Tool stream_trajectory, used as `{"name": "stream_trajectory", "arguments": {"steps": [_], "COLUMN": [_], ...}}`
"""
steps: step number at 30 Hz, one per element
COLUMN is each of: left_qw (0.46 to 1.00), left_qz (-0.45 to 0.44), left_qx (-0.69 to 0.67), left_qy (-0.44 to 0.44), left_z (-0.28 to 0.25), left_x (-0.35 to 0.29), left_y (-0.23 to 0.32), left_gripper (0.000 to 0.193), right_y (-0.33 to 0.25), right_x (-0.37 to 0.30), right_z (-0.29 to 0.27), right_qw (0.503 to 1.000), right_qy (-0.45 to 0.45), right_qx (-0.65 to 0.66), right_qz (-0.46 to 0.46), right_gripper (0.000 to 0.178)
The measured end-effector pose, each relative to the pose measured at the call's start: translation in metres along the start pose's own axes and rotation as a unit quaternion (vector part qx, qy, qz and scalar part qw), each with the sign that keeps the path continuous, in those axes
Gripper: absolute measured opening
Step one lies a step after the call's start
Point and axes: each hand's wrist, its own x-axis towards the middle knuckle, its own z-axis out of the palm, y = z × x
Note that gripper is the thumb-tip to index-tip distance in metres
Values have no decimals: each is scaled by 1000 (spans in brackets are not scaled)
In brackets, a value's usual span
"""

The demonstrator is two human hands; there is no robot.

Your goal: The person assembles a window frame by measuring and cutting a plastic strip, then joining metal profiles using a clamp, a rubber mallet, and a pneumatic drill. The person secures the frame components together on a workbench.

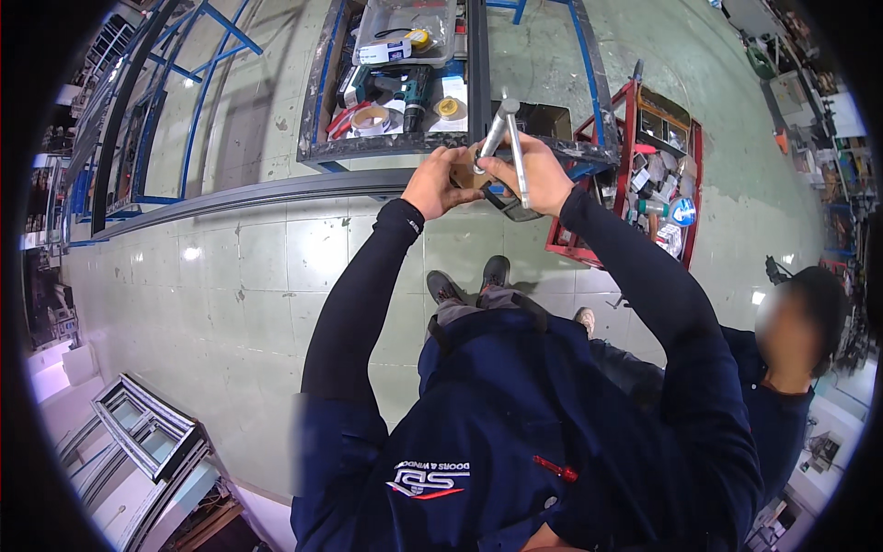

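A dark metal frame [267,195] lies over the workbench, and both my hands are at its near corner. My left hand [439,184] is closed around the frame there, thumb and fingers curled. In my right hand [541,181] is a silver hammer-like tool [521,166], with a thick round part and a slimmer bar pointing toward me. My fingers partly cover it, so its exact kind is unclear. Between the hands the corner is mostly hidden.
The blue-legged workbench [368,147] holds a cordless drill [416,97], tape rolls [371,120] and a clear plastic bin [405,20]. A red tool cart [696,175] full of small parts stands at the right. Another person [777,405] is close on my right. Window frames [147,428] lean at lower left.
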Motion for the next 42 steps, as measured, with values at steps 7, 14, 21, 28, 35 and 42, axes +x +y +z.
{"name": "stream_trajectory", "arguments": {"steps": [7, 14, 21, 28, 35, 42], "left_qw": [999, 941, 848, 799, 632, 821], "left_qz": [18, 218, -24, -51, 144, 50], "left_qx": [12, -112, -467, -588, -696, -559], "left_qy": [32, 235, 248, 116, -308, 106], "left_z": [-3, -43, -63, -80, -88, -63], "left_x": [-3, 17, 40, 78, 115, 66], "left_y": [3, 139, 175, 149, 110, 132], "left_gripper": [90, 108, 76, 58, 36, 46], "right_y": [-3, 21, 0, -8, -5, 18], "right_x": [-1, 12, 11, 12, 23, 15], "right_z": [-3, 1, -6, -11, -8, -62], "right_qw": [999, 998, 992, 983, 987, 993], "right_qy": [-14, 45, 46, 49, -3, -104], "right_qx": [40, -15, -113, -179, -161, -24], "right_qz": [17, -47, -16, 3, 29, -53], "right_gripper": [26, 37, 69, 76, 73, 75]}}
